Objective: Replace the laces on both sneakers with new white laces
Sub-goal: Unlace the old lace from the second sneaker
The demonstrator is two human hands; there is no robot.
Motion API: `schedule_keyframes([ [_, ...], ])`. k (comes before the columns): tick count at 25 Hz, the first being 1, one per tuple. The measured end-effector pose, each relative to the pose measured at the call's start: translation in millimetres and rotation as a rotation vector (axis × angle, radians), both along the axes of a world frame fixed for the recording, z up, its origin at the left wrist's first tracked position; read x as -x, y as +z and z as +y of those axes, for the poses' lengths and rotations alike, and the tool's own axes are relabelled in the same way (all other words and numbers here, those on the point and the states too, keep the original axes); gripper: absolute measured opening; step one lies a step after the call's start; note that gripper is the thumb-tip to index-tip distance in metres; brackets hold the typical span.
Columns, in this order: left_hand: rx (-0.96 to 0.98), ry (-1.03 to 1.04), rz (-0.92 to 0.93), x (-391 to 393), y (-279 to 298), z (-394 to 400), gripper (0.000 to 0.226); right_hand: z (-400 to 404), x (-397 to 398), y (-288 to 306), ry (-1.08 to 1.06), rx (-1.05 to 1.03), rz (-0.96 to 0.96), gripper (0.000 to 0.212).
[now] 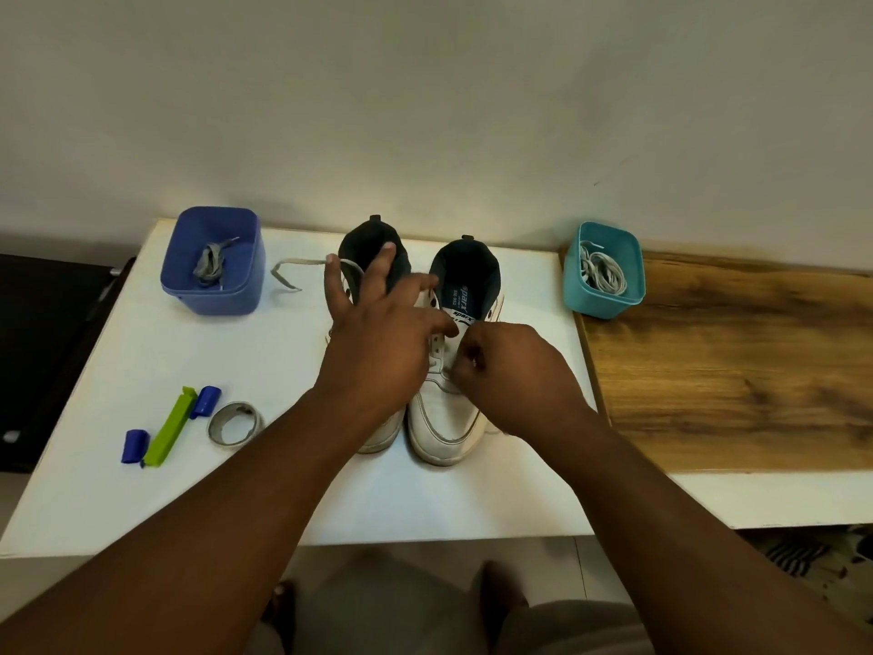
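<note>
Left hand (378,342) fingers spread over sneakers (446,418); right hand (515,375) fingers pinching at eyelets

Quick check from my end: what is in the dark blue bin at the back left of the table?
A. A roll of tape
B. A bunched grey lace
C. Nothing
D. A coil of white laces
B: a bunched grey lace lies inside the blue bin; the white laces sit in the teal bin.

Plain pale wall (425,87); white table (189,371); wooden top (732,371).
</note>
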State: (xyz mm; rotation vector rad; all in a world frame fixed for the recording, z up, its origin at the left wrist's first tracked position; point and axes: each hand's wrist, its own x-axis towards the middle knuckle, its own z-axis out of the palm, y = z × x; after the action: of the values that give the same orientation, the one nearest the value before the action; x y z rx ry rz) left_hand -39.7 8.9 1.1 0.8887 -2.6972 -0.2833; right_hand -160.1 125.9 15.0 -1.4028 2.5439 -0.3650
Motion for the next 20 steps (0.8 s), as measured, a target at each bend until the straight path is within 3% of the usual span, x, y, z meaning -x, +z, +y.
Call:
schedule_keyframes([
  [5,0.000,0.056,-0.041,0.7,0.9,-0.5,0.021,1.4,3.2,4.0,0.055,0.038,-0.113,0.013],
  [8,-0.013,0.059,-0.026,1.1,-0.1,-1.3,0.017,-3.9,-7.6,-10.7,0.114,-0.017,-0.050,0.022],
  [14,-0.025,0.049,0.012,-3.4,-1.6,-8.8,0.011,4.7,13.2,2.1,-0.084,0.031,-0.122,0.011],
  [17,-0.042,0.047,0.024,-2.9,-2.4,-9.4,0.013,13.7,19.0,9.1,-0.259,0.003,0.035,0.013],
  [20,-0.050,0.048,0.016,-2.3,-0.7,-8.0,0.013,11.3,8.7,12.1,-0.131,0.055,0.092,0.014],
])
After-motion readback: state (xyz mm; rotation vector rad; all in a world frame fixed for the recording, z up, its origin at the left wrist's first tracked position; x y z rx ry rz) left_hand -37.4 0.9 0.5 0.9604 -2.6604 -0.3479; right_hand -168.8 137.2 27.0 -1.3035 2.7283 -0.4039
